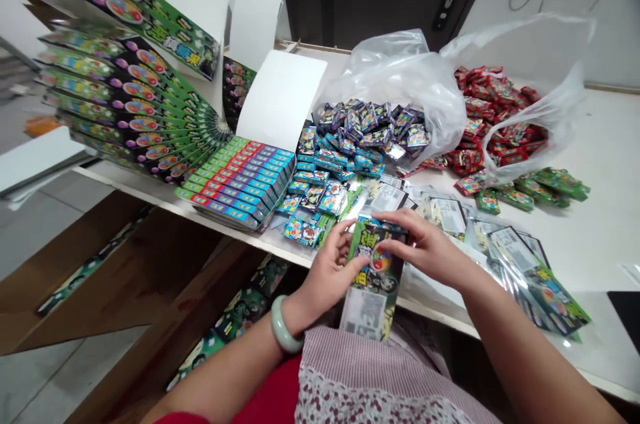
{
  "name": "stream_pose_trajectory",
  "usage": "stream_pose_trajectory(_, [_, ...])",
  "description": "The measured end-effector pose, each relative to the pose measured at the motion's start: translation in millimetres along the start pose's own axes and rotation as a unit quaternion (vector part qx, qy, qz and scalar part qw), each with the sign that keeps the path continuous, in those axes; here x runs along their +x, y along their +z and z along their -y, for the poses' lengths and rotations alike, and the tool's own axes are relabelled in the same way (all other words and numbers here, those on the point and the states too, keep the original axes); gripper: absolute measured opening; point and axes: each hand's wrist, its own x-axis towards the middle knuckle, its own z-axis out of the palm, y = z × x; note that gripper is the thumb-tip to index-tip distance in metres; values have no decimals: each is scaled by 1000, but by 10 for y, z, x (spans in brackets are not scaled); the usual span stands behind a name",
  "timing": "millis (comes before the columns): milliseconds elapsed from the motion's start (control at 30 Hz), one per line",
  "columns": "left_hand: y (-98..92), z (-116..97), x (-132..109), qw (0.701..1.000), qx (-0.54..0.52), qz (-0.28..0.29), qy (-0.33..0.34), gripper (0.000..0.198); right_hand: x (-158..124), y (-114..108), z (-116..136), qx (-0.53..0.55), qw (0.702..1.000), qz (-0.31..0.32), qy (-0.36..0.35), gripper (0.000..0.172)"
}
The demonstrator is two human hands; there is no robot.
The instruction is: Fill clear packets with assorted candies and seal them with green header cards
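Note:
In front of my lap, at the table's front edge, both hands hold a green-and-black printed packet (376,281) upright. My left hand (333,271) grips its left side, the thumb across the front. On the upper right, my right hand (425,244) closes on it, thumb on the face and fingers along the top edge. A bit of a small blue box (369,219) shows at the packet's top, partly hidden by the fingers. Just beyond lie loose small blue boxes (303,231) and clear sleeves with printed cards (520,251).
At left stands a display box (240,177) with rows of coloured small boxes, beside fanned printed packets (145,104). Plastic bags (440,84) hold purple boxes (375,121) and red packets (500,117). Green packets (550,187) lie at right. Cardboard cartons (100,257) stand below the table edge.

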Motion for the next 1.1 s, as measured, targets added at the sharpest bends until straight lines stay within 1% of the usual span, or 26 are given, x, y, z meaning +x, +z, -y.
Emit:
stream_pose_trajectory(67, [25,44,-90,1000,-23,-7,-11,63,-15,42,-19,-7,1000,19,-1,35])
stream_pose_trajectory(133, [9,64,-164,1000,-23,-4,-21,66,-19,77,-33,-10,999,46,-5,33])
stream_pose_trajectory(267, [-48,59,-229,999,-7,7,-32,66,-12,68,-32,-15,995,95,-30,34])
stream_pose_trajectory(367, [-72,51,-215,999,-18,21,-36,66,-10,39,-13,-22,994,103,-26,35])
stream_pose_trajectory(500, [-133,38,-183,996,-49,62,-46,58,-31,39,40,-38,993,109,-13,34])
stream_pose_trajectory(600, [-208,12,-180,993,-36,89,-68,52,-71,66,116,-38,992,118,0,32])
stream_pose_trajectory(667, [-250,-11,-179,991,-26,102,-81,49,-99,91,180,-45,993,112,11,31])
stream_pose_trajectory(767, [-268,-36,-165,991,-11,107,-85,49,-126,118,258,-52,995,83,19,32])
stream_pose_trajectory(933, [-222,28,-128,994,-17,70,-79,61,-122,102,281,-39,998,36,28,32])
stream_pose_trajectory(1000, [-222,82,-115,995,-21,64,-73,61,-116,85,275,-29,999,29,30,32])
stream_pose_trajectory(1100, [-241,125,-89,994,-17,67,-82,55,-107,65,280,-17,999,31,26,34])
